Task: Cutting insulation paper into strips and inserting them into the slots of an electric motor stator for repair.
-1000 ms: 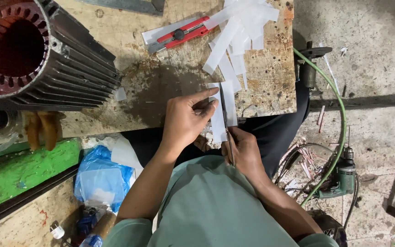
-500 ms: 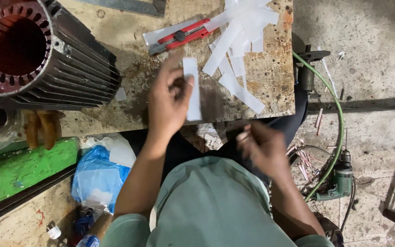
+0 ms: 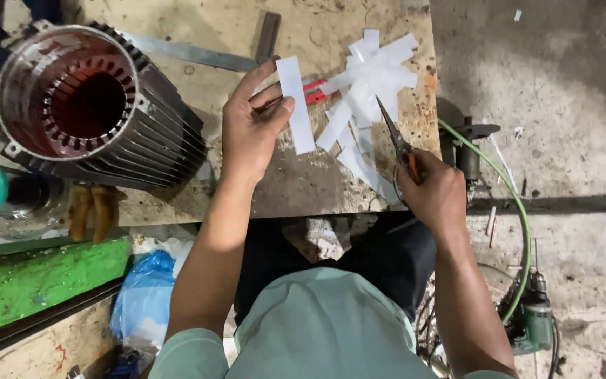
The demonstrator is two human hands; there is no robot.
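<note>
Above the surface (image 3: 296, 189), the left hand (image 3: 250, 130) pinches a white strip (image 3: 296, 105) running twelve-to-six, while the right hand (image 3: 433, 193), at four o'clock from it, grips scissors (image 3: 393, 130) pointing eleven.

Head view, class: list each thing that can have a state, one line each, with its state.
Left hand: grip pinching a white strip, raised.
Right hand: grip closed on scissors, blades shut.
Strip pile: loose on the board.
Motor housing: lying open-ended, hollow.

White strip (image 3: 296, 105), white pile (image 3: 369, 84) at three o'clock; orange-handled scissors (image 3: 401, 144); copper-red stator (image 3: 85, 105) at nine; green hose (image 3: 510, 189); blue bag (image 3: 145, 302).
</note>
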